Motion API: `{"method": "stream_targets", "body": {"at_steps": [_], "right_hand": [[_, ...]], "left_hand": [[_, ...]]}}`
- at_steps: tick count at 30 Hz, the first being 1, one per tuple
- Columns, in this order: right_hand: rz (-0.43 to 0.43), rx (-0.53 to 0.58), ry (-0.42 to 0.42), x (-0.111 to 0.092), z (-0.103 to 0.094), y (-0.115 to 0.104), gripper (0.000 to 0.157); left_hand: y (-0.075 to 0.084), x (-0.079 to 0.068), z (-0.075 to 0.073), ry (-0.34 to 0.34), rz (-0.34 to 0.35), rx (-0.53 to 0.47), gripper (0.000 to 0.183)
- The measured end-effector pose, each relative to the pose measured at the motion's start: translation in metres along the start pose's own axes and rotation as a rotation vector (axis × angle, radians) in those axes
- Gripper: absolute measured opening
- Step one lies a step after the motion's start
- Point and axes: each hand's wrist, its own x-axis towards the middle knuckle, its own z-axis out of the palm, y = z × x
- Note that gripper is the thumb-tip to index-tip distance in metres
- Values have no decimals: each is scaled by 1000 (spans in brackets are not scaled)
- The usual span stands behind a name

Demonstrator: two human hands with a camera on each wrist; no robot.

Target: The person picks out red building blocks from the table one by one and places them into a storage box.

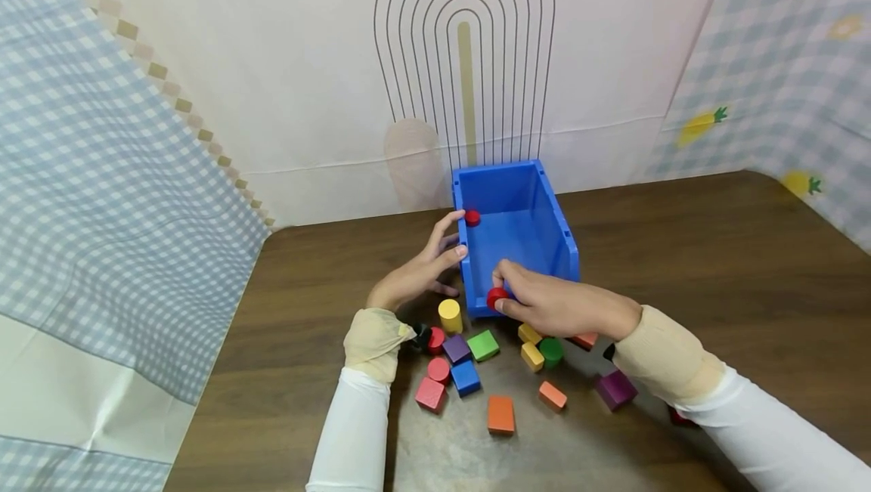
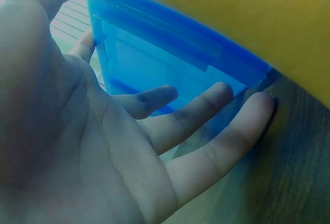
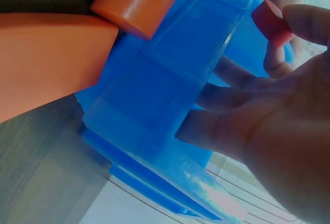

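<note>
A blue plastic bin (image 1: 517,239) stands against the back wall, with a red round block (image 1: 472,218) inside by its left wall. My left hand (image 1: 432,261) rests at the bin's left side, thumb and forefinger touching the rim. In the left wrist view its other fingers (image 2: 206,152) stretch out beside the bin wall. My right hand (image 1: 544,299) pinches a second red round block (image 1: 497,297) between thumb and forefinger, over the bin's low front edge. In the right wrist view this red block (image 3: 272,24) shows between the fingertips, while the remaining fingers reach over the front edge.
Several coloured blocks lie in front of the bin, among them a yellow cylinder (image 1: 450,316), a green block (image 1: 483,345), a blue cube (image 1: 466,377) and an orange block (image 1: 500,415). A purple block (image 1: 615,389) lies under the right forearm. Patterned cloth hangs behind the wooden table (image 1: 320,310).
</note>
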Motion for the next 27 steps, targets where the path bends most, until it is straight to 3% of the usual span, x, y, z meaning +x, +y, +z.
{"method": "stream_targets", "body": {"at_steps": [27], "right_hand": [[-9,-78,91,19,-10,5,8]], "left_hand": [[0,0,0,2,-2,-8,65]]}}
